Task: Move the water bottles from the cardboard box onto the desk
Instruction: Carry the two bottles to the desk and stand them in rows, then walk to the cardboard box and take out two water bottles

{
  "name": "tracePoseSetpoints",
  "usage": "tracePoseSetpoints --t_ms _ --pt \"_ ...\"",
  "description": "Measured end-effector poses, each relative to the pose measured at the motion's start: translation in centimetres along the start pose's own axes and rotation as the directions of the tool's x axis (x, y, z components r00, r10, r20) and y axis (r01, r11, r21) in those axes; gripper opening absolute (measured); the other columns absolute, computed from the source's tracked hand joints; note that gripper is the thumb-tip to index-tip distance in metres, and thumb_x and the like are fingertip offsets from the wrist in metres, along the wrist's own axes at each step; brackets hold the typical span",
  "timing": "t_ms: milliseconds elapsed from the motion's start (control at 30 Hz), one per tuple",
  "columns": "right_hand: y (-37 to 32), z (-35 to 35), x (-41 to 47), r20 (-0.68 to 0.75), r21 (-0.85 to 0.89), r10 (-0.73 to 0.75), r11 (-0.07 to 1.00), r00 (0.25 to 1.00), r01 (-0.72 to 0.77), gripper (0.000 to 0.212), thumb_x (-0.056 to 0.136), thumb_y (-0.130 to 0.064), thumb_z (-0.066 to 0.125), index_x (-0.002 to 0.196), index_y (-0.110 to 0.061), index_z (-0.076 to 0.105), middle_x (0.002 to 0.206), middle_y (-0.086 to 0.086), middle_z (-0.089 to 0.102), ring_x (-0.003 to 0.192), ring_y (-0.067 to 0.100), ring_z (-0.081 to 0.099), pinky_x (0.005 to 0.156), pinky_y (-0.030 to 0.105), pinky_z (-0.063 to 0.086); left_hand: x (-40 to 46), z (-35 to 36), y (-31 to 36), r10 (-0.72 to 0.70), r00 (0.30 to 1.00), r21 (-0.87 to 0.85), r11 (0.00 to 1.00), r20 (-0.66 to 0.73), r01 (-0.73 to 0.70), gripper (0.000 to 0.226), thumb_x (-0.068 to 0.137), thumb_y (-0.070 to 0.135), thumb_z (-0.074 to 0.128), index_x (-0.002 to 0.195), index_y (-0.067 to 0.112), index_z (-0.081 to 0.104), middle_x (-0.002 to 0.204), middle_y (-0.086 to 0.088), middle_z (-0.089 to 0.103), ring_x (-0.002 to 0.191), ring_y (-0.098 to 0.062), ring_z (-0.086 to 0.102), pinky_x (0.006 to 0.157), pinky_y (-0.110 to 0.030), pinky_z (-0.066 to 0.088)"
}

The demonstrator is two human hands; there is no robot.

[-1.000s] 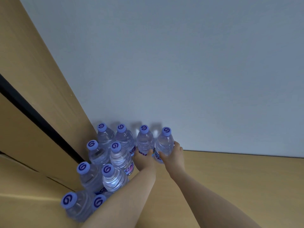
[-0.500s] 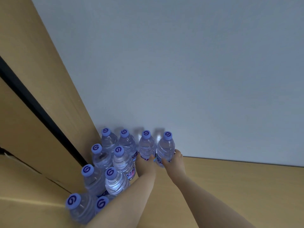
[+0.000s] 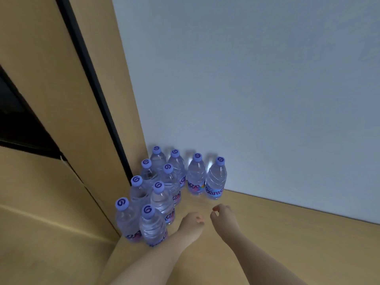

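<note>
Several clear water bottles with purple caps stand upright in the back left corner of the wooden desk (image 3: 277,233). The two rightmost ones, a bottle (image 3: 196,174) and its neighbour (image 3: 216,178), stand against the white wall. My left hand (image 3: 191,224) and my right hand (image 3: 223,215) hover over the desk a little in front of those two bottles, fingers loosely curled, holding nothing. The cardboard box is not in view.
A white wall (image 3: 257,89) closes the desk at the back. A wooden side panel (image 3: 86,89) with a black strip runs along the left. The bottle cluster (image 3: 156,194) fills the corner between them.
Both hands have let go of the two rightmost bottles and drawn back toward me. Those bottles now stand by the wall. The view has shifted left and closer.
</note>
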State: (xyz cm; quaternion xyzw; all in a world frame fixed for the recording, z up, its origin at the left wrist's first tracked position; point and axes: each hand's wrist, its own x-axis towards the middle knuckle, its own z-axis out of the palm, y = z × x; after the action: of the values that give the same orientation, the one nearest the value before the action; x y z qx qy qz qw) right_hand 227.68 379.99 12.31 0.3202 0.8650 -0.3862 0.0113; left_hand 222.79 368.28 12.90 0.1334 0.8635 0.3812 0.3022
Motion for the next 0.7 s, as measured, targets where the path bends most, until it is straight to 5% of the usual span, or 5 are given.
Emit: tracePoseSetpoints --t_ms 200,367,533,700 --pt "-1.6 2.9 -3.6 0.118 -0.072 -0.063 0.995 0.991 0.072 0.030 0.094 -0.023 0.048 0.120 -0.011 0.058 0.124 0.008 0.050 0.102 0.025 0.058 0.084 0.032 0.049 -4.4 -1.3 -5.4 -0.084 0.992 -0.048 0.995 0.095 0.089 0.014 0.086 0.011 0.050 0.089 0.019 0.061 0.097 -0.002 0.059 0.082 -0.018 0.054 0.071 -0.024 0.043" --pt "-3.4 6.3 -7.6 0.188 -0.198 -0.065 0.975 0.980 0.102 0.026 0.092 -0.024 0.044 0.108 -0.010 0.059 0.114 0.010 0.056 0.103 0.029 0.057 0.086 0.034 0.048 -8.0 -4.3 -10.0 -0.056 0.997 -0.073 0.996 -0.045 0.053 0.012 0.088 0.012 0.049 0.088 0.015 0.060 0.090 0.000 0.059 0.082 -0.014 0.053 0.075 -0.023 0.042" --pt "-7.7 10.6 -11.7 0.278 -0.347 -0.027 0.929 0.960 0.127 0.015 0.090 -0.029 0.042 0.090 -0.015 0.049 0.095 0.003 0.055 0.084 0.024 0.053 0.065 0.026 0.038 -12.0 -9.3 -15.6 -0.077 0.991 0.027 0.996 -0.107 0.080 0.017 0.092 0.012 0.047 0.083 0.014 0.061 0.092 -0.002 0.060 0.093 -0.021 0.059 0.083 -0.026 0.045" --pt "-14.1 17.2 -14.7 0.367 -0.385 -0.111 0.886 0.923 0.260 0.021 0.094 -0.039 0.044 0.092 -0.018 0.047 0.093 0.001 0.051 0.084 0.020 0.048 0.073 0.027 0.037 -16.3 -15.9 -22.6 -0.208 0.961 -0.046 0.978 -0.181 0.203 0.028 0.093 0.007 0.044 0.071 0.021 0.052 0.084 -0.005 0.059 0.080 -0.017 0.055 0.073 -0.028 0.046"
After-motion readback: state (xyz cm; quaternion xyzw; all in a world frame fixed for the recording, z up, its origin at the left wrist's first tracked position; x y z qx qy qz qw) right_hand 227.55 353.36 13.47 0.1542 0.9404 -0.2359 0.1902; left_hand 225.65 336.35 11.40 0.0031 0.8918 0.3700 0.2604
